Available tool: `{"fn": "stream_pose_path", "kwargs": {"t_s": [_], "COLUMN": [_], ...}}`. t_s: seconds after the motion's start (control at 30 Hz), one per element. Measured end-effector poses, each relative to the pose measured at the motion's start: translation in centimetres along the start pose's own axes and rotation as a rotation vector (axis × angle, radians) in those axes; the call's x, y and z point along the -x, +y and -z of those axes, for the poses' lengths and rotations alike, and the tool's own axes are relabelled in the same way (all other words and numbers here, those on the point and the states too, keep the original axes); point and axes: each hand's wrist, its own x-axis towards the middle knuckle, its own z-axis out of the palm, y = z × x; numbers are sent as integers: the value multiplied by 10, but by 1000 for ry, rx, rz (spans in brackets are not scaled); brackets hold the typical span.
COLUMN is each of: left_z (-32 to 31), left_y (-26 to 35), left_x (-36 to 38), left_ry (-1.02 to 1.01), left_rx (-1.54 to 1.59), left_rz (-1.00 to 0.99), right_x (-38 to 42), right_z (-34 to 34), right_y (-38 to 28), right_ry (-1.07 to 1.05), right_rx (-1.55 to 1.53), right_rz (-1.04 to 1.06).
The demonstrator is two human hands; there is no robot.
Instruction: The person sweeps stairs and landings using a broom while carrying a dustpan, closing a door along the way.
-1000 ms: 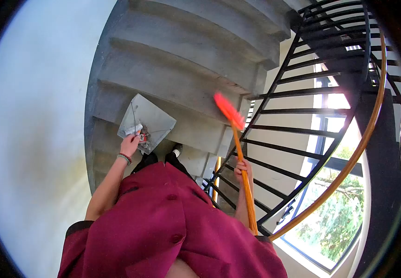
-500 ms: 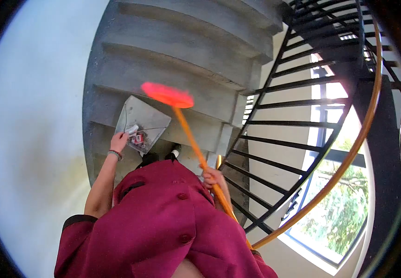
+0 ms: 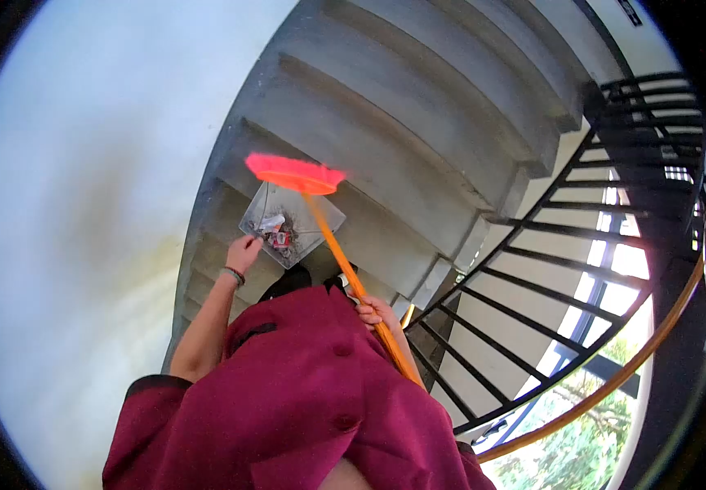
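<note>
My left hand (image 3: 244,252) is closed at the near left side of a grey dustpan (image 3: 318,222), gripping its thin wire handle. Inside the pan lie a white wrapper (image 3: 272,223), a red and white packet (image 3: 281,239) and dark dirt. The fingers of my right hand (image 3: 376,313) wrap round the orange stick of a broom (image 3: 335,247). Its red-pink head (image 3: 295,173) is raised over the far edge of the dustpan, bristles pointing away from me.
Grey curved stairs (image 3: 361,114) rise ahead. A pale wall (image 3: 108,204) stands on the left. Along the right runs a black metal railing (image 3: 524,314) with a wooden handrail (image 3: 614,380), and a window (image 3: 581,433) lies beyond it.
The view has turned, so the stairs, dustpan and railing appear further right. The broom head has shifted relative to the dustpan and now overlaps its far edge. Both hands keep their hold.
</note>
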Motion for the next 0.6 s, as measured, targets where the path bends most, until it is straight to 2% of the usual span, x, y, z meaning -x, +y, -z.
{"fn": "stream_pose_path", "kwargs": {"t_s": [0.17, 0.23, 0.3, 0.37, 0.43, 0.5, 0.57, 0.6], "left_z": [12, 15, 18, 13, 2, -10, -17, -20], "left_y": [-25, -36, -63, -95, -124, -141, -154, -160], "left_x": [41, 55, 66, 77, 92, 103, 119, 124], "left_ry": [24, 112, 100, 80, 240, 247, 249, 188], "left_rx": [-19, -25, -25, -22, 5, 58, 101, 95], "left_rz": [79, 87, 147, 206, 224, 246, 272, 342], "right_x": [-47, -82, -122, -168, -212, -249, -278, -289], "right_z": [-45, -51, -58, -59, -67, -75, -77, -70], "right_y": [-23, -36, -46, -58, -62, -71, -69, -72], "right_ry": [39, 88, 141, 194, 251, 233, 241, 247], "right_rx": [264, 488, 563, 769, 906, 1124, 1202, 1195], "right_rz": [-108, -111, -142, -164, -169, -120, -100, -107]}}
